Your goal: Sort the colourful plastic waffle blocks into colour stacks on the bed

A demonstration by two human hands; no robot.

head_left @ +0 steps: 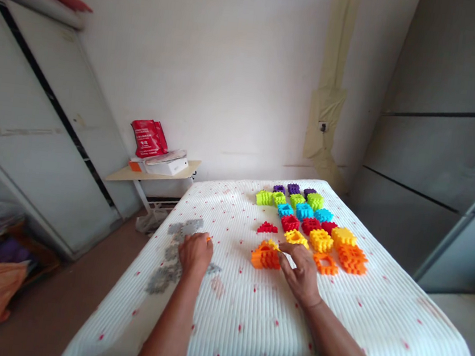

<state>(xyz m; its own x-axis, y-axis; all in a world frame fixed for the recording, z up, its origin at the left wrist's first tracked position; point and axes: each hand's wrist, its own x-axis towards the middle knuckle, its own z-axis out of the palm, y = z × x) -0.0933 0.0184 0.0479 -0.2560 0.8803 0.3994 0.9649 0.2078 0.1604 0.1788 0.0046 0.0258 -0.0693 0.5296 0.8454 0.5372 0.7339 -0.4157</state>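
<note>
My left hand [195, 254] is closed over the grey interlocking pieces [162, 275], which lie flat on the quilt. A bit of orange shows at its fingertips, mostly hidden by the fingers. My right hand [301, 272] is beside an orange toothed block [265, 256]. Its thumb and forefinger are apart, close to the block's right edge; whether they touch it I cannot tell. A yellow piece [273, 244] shows behind that block. Just past the right hand lie an orange open-sided block [325, 264], an orange stack [352, 259] and a yellow block [321, 240].
Farther back are rows of red [290, 223], blue [304, 211], green [264, 198] and purple blocks [293, 189]. A flat red piece [267, 227] lies left of them. The white quilt [241, 327] covers the bed. A small table [135, 175] stands beyond its far left corner.
</note>
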